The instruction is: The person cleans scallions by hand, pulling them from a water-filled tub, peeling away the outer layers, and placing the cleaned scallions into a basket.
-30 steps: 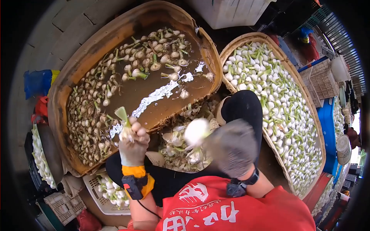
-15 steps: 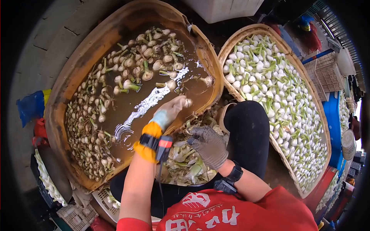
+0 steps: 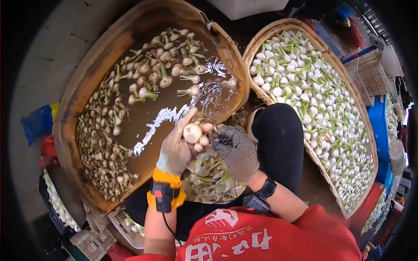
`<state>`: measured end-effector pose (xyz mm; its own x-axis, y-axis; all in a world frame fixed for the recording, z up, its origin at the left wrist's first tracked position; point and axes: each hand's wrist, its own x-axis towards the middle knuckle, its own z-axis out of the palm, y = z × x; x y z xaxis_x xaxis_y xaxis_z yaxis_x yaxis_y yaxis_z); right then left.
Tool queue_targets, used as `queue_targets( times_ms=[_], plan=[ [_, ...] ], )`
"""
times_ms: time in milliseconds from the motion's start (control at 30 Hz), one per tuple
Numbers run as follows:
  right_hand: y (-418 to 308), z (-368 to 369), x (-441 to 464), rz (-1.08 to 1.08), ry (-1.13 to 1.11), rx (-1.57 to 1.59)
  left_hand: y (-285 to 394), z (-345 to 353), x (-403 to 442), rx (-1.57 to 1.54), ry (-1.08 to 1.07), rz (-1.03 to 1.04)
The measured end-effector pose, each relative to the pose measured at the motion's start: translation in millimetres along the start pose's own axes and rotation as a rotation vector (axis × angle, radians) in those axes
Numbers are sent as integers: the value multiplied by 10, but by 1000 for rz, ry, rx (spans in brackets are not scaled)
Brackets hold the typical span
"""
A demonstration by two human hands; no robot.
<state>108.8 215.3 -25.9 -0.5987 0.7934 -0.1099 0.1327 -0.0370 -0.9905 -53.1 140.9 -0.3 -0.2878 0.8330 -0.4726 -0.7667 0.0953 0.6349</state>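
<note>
In a pale glove with bare fingertips, my left hand (image 3: pixel 173 152) is closed around a whitish garlic bulb (image 3: pixel 192 133), held over the near edge of the brown water tub. My right hand (image 3: pixel 238 154), in a dark striped glove, is close on the bulb's right side with its fingers curled together. What those fingertips pinch, if anything, is too small to make out. Below both hands lies a heap of peeled skins and leaves (image 3: pixel 213 176). Unpeeled garlic bulbs (image 3: pixel 146 69) with stalks float in the tub (image 3: pixel 69 108) beyond my left hand.
To the right, a second tub (image 3: pixel 252 56) is full of clean white bulbs (image 3: pixel 322 113) with green stems. My raised knee (image 3: pixel 278 135) stands between the tubs. Plastic crates (image 3: pixel 370 74) are at the far right, and a white container (image 3: pixel 248 6) is at the top.
My left hand has drawn back from over the water and turned, now showing the bulb. My right hand has risen slightly to meet it. Ripples have appeared near the tub's right side.
</note>
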Motion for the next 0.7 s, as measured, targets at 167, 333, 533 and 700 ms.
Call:
queue_targets(
  times_ms=[167,333,533,700],
  plan=[
    [-321,82,-177,-320,-103,-249,-269,87,-733,-237,163,72],
    [-420,144,-432,-468,-209,-423,-510,100,-1093,-161,290,137],
    [-627,171,-643,-349,-239,-371,-504,156,-1360,365,236,243],
    [-732,94,-749,73,-581,332,-380,176,-1541,187,70,101]
  ],
)
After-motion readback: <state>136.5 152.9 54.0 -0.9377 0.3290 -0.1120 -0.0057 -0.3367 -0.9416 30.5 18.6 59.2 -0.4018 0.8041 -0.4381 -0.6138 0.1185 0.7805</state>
